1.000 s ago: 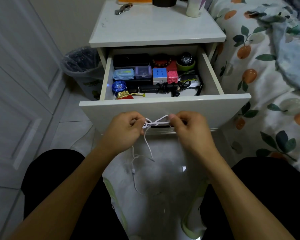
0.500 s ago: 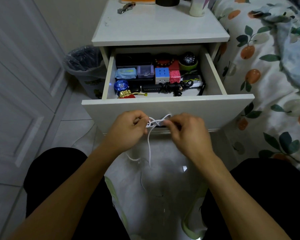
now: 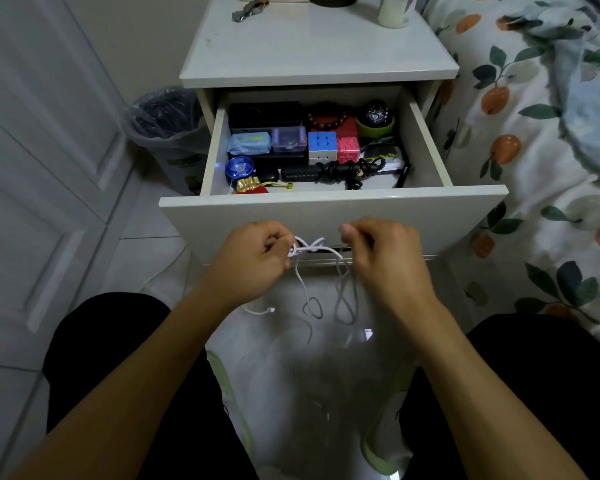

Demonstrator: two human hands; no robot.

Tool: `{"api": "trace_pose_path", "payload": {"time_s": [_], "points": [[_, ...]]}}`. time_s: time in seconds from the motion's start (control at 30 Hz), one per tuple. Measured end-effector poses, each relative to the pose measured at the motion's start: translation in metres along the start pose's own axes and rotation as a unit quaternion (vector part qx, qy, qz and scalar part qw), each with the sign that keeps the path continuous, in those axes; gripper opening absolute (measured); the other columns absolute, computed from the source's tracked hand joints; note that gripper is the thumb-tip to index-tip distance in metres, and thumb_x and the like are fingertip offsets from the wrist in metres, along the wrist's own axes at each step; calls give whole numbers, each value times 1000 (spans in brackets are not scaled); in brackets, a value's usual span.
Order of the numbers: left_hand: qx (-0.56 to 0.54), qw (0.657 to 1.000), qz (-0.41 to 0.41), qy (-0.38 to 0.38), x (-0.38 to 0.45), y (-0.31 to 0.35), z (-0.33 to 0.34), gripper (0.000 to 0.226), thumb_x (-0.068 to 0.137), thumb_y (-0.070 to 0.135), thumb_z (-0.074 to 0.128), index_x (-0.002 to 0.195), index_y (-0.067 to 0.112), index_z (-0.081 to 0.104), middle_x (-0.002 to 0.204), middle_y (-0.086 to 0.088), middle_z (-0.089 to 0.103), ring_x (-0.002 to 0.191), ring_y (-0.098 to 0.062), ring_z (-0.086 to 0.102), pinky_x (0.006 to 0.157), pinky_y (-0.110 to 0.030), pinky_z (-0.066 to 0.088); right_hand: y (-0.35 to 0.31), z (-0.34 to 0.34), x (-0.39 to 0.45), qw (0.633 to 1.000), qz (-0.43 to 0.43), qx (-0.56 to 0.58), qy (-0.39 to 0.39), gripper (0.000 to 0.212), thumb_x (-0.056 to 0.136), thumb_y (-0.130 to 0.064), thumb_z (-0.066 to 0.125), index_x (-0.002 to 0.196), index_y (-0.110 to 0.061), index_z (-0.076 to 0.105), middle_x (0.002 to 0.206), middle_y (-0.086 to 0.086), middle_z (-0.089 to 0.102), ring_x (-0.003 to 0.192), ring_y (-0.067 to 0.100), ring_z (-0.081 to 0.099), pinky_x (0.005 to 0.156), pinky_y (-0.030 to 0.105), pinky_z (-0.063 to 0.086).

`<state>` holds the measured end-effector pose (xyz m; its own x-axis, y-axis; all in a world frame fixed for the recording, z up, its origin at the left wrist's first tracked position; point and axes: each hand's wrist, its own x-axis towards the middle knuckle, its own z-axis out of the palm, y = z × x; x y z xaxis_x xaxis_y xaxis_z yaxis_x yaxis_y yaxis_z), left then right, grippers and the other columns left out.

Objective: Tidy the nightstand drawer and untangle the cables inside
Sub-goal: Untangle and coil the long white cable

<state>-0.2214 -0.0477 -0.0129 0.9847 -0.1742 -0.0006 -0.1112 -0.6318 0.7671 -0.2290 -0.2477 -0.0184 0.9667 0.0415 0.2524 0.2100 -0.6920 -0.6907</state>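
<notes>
Pale tiled floor (image 3: 174, 258) between the knees is free working room below the open white nightstand drawer (image 3: 326, 209). Left hand (image 3: 253, 258) pinches the knot of the thin white cable (image 3: 309, 249); right hand (image 3: 385, 258) pinches a strand beside it, loops dangling. Best to feed slack into the knot rather than pull it taut, staying off the drawer front.

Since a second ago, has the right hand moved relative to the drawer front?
Yes. The right hand has drawn rightward along the drawer front, away from the left hand, stretching the white cable knot wider between them.
</notes>
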Motion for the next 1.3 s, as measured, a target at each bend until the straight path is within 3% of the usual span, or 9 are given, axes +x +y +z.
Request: {"api": "trace_pose_path", "payload": {"time_s": [0.13,0.27,0.4,0.53,0.7,0.8,0.93,1.13,1.3], "points": [[-17,1000,-8,11,2,-1,-3,25,99,14,51,81,24,64,66,5,64,54,3,53,51,-7,37,-6,-3,1,997,-3,57,-51,24,90,-39,65,85,-17,70,70,-4,63,63,9,57,58,21,44],[-16,1000,12,-12,-2,5,2,23,99,14,52,82,22,65,64,5,63,55,2,53,54,-7,38,-12,9,-4,993,-70,-30,-95,15,90,-30,68,93,-17,73,84,-1,64,75,15,56,70,39,50],[-34,999,-1,-7,-1,5,-1,22,100,14,51,86,18,67,66,4,64,51,3,53,52,-8,37,-8,-1,0,995,-67,-7,-74,13,87,-32,71,91,-20,74,84,-6,63,70,6,53,65,29,48],[-51,998,-1,-29,-2,6,1,25,99,15,51,81,24,65,61,7,65,50,1,52,59,-23,43,-15,3,-7,988,-94,-58,-107,13,91,-26,68,98,-20,75,88,-3,67,75,14,57,69,38,52],[-26,999,-38,16,2,-2,-5,26,100,18,49,80,27,62,66,7,66,54,4,57,60,-24,43,9,-14,4,986,72,-148,-36,12,88,-24,62,94,-20,72,90,3,72,84,27,66,74,42,56],[-26,999,-28,-1,2,0,-3,25,100,17,49,81,27,62,67,7,65,56,5,57,57,-17,43,0,-6,-1,990,12,-96,-98,17,91,-31,63,102,-21,68,97,-1,69,90,20,64,78,39,55],[-21,999,-11,-26,0,3,2,26,99,16,50,80,28,64,61,9,64,53,3,55,55,-14,42,-19,12,-8,983,-81,-93,-140,22,95,-36,57,92,-19,70,80,2,67,74,24,61,67,41,51],[-23,997,-65,20,6,-2,-5,27,100,16,48,79,26,60,70,4,65,63,-7,60,67,-25,47,10,-7,3,984,103,-134,-56,21,96,-29,56,96,-14,71,83,10,70,73,31,65,71,46,57],[22,1000,-14,-17,2,4,3,18,100,16,49,89,20,62,75,2,64,71,-15,62,66,-29,49,-11,7,-4,989,6,-17,-144,19,92,-37,64,101,-22,68,82,-4,69,73,11,62,69,30,53]]}}
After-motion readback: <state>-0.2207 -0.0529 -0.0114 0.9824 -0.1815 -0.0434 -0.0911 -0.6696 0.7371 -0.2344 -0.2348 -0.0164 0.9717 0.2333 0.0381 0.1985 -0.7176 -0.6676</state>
